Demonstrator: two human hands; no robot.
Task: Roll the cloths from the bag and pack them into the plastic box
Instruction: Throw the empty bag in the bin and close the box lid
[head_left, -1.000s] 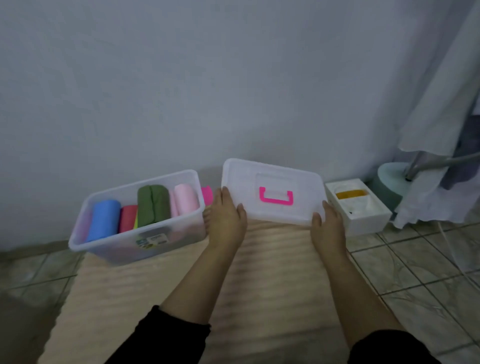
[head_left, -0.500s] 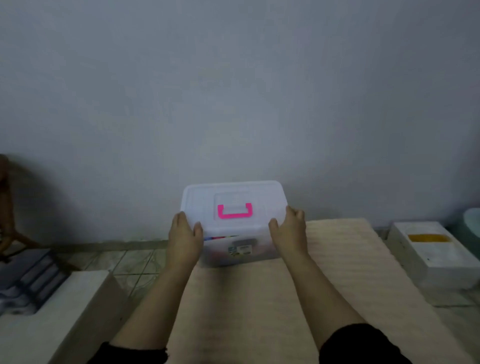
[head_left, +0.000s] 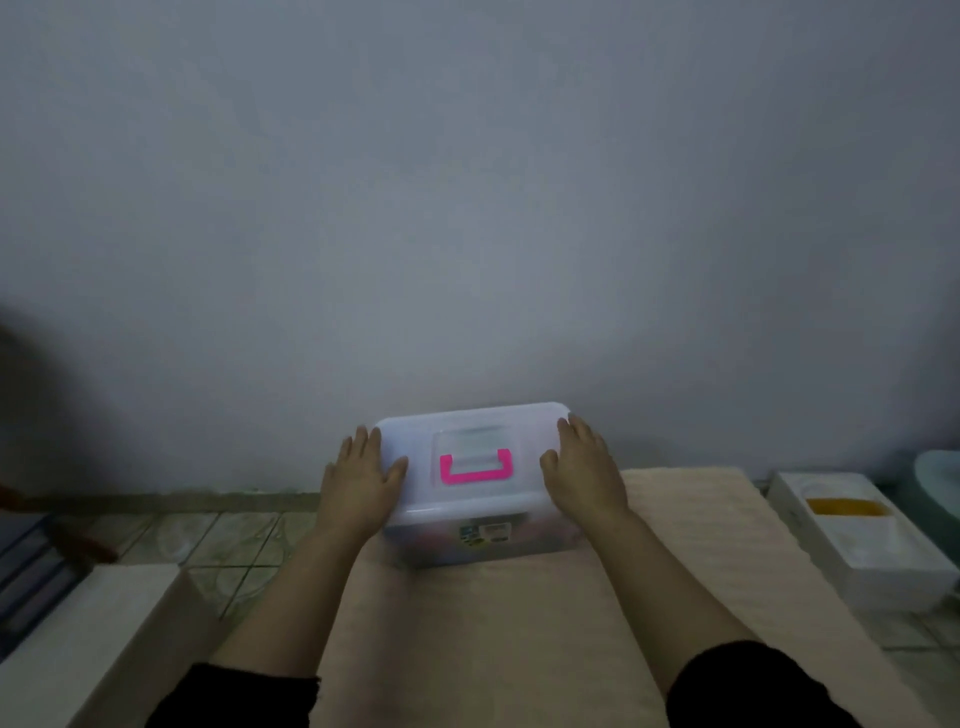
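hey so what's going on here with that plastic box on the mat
A person is closing up a clear plastic box that stands on a beige mat by the wall. Its white lid with the pink handle is on top. The left hand and the right hand lie flat on the lid's two ends, fingers straight, apparently pressing it down. Coloured contents show dimly through the box wall. A white box sits to the right.

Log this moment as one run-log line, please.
stage: closing | lid: on plastic box | left hand: pressing lid | right hand: pressing lid | box: on mat
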